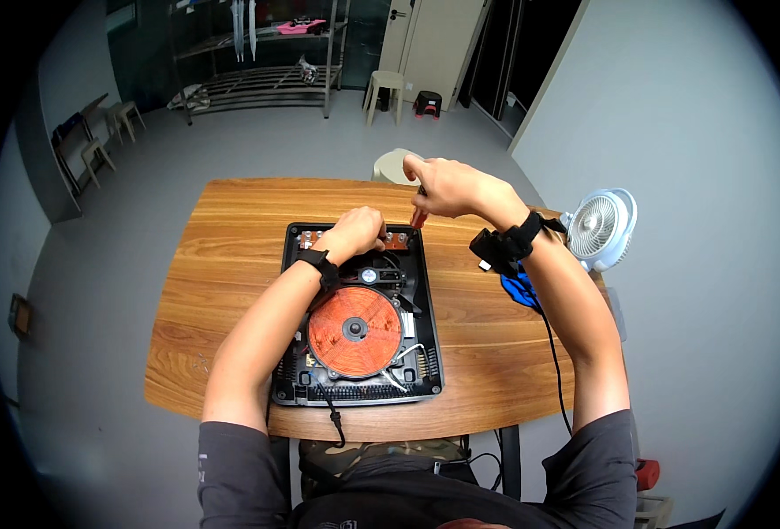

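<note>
An opened induction cooker base (pixel 435 353), a black shell, lies on the table with its inside facing up. A round copper coil (pixel 354 353) fills its nearer half, and a small fan (pixel 388 276) sits beyond the coil. Along the far edge runs a narrow brown circuit board (pixel 397 241). My left hand (pixel 356 233) is closed over this board, its fingertips bent down; what they grip is hidden. Above the far right corner, my right hand (pixel 453 187) is closed round a screwdriver (pixel 419 216) with a reddish handle, pointing down at the corner. Its tip is too small to make out.
The cooker stands on a wooden table (pixel 222 256). At the table's right are a light blue fan (pixel 600 229), a blue cloth (pixel 519 289) and a black cable (pixel 552 353). A short cord (pixel 336 419) hangs at the near edge. A stool (pixel 394 166) stands beyond the table.
</note>
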